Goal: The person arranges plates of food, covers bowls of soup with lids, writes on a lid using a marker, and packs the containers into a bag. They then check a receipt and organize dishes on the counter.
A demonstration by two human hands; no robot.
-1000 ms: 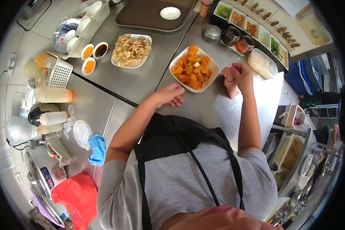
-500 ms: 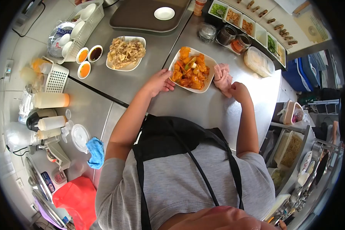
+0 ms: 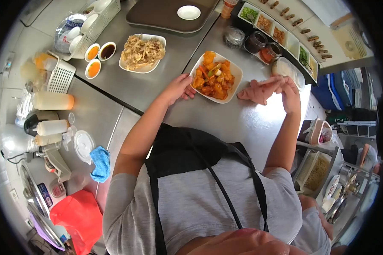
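Note:
My left hand (image 3: pixel 178 89) is at the left rim of a white square bowl (image 3: pixel 237 83), its fingers closed against the edge. Glossy orange-sauced chunks with vegetable pieces (image 3: pixel 215 78) fill the bowl. To the bowl's right, my right hand (image 3: pixel 290 95) pinches one end of a pink cloth (image 3: pixel 264 92). The cloth stretches out to the left, and its far end hangs close to the steel counter near the bowl. Up and left of the bowl stands a white square dish (image 3: pixel 154 68) heaped with pale brown fried pieces (image 3: pixel 141 52).
Three small sauce cups (image 3: pixel 92 69) stand at the left beside a white basket (image 3: pixel 91 37). A brown tray (image 3: pixel 157 17) with a small white plate (image 3: pixel 188 12) lies at the back. Jars (image 3: pixel 270 53) and a topping rack (image 3: pixel 292 44) line the right. Squeeze bottles (image 3: pixel 51 101) stand at far left.
My right hand has moved right and slightly up, drawing the bunched cloth out longer. My left hand stays at the bowl. Another person's arm and clothing now show at the far right.

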